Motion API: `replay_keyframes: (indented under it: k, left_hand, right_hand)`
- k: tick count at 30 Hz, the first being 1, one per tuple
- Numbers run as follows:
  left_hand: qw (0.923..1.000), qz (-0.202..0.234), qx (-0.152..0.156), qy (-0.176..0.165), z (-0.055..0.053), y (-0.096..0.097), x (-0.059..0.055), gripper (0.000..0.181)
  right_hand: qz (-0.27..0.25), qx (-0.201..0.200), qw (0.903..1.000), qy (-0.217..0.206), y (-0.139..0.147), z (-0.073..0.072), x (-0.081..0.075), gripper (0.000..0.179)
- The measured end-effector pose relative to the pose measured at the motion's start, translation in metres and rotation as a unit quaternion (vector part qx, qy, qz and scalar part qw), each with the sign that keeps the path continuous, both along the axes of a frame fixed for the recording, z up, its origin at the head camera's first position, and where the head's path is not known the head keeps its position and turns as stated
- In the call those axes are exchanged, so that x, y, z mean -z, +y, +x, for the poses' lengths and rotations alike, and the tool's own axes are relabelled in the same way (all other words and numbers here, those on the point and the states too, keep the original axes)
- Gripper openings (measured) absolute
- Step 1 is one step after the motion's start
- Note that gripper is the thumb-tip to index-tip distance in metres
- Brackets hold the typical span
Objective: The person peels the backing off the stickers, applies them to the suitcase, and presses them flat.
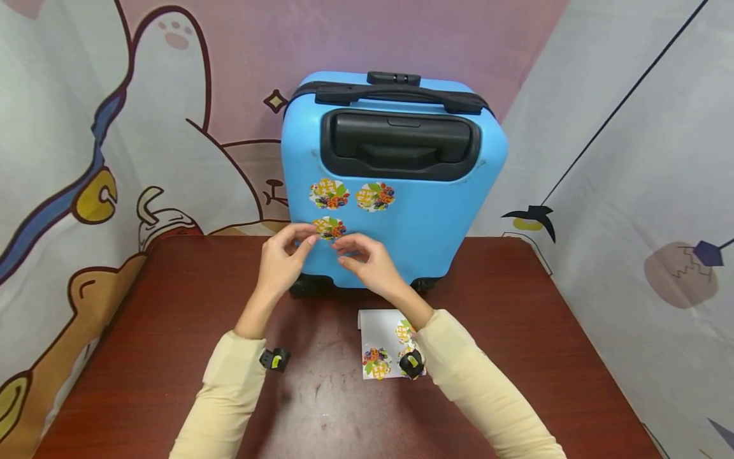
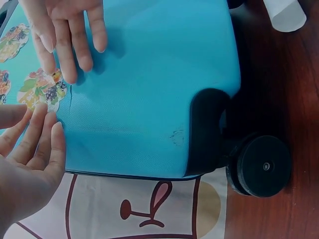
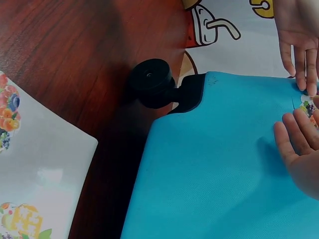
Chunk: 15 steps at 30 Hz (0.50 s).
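A light-blue suitcase stands upright at the back of the table. On its front is a round fruit sticker, low on the left, looking flat against the shell. My left hand touches the sticker's left edge, its fingers extended and thumb apart. From the other side my right hand reaches the lower right edge, its fingers fairly straight. Two matching stickers, one at left and one at right, sit above it. Fingertips cover part of the lower sticker's rim.
A white sticker sheet bearing several fruit stickers lies on the brown table, partly under the right forearm. Black wheels support the suitcase. Its black handle is on top. A cartoon-printed cloth hangs behind.
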<state>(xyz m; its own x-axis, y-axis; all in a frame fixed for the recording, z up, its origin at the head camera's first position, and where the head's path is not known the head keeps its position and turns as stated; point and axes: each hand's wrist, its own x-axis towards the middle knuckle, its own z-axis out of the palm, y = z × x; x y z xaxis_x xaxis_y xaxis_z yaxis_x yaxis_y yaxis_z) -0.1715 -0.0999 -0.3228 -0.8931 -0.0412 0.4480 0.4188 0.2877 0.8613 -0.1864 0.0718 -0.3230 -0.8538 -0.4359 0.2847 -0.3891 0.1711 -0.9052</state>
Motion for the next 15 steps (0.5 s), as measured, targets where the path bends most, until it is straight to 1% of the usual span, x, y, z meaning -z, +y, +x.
replay_keyframes:
  k: [4, 6, 11, 15]
  left_hand:
    - [1.0000, 0.000, 0.003, 0.005, -0.011, -0.002, 0.019, 0.019]
    - [1.0000, -0.001, 0.006, 0.005, -0.016, -0.003, 0.030, 0.019]
    - [0.9999, -0.007, 0.014, 0.003, -0.018, -0.002, 0.042, 0.020]
    - [0.9998, -0.008, 0.017, -0.004, -0.016, 0.000, 0.050, 0.019]
  right_hand:
    - [0.011, 0.003, 0.9999, -0.003, 0.004, -0.002, 0.006, 0.024]
    - [0.015, 0.006, 0.9999, -0.004, 0.007, -0.006, 0.015, 0.024]
    - [0.028, 0.024, 0.9993, -0.012, 0.015, -0.017, 0.039, 0.024]
    - [0.044, 0.039, 0.9982, -0.015, 0.020, -0.018, 0.048, 0.021]
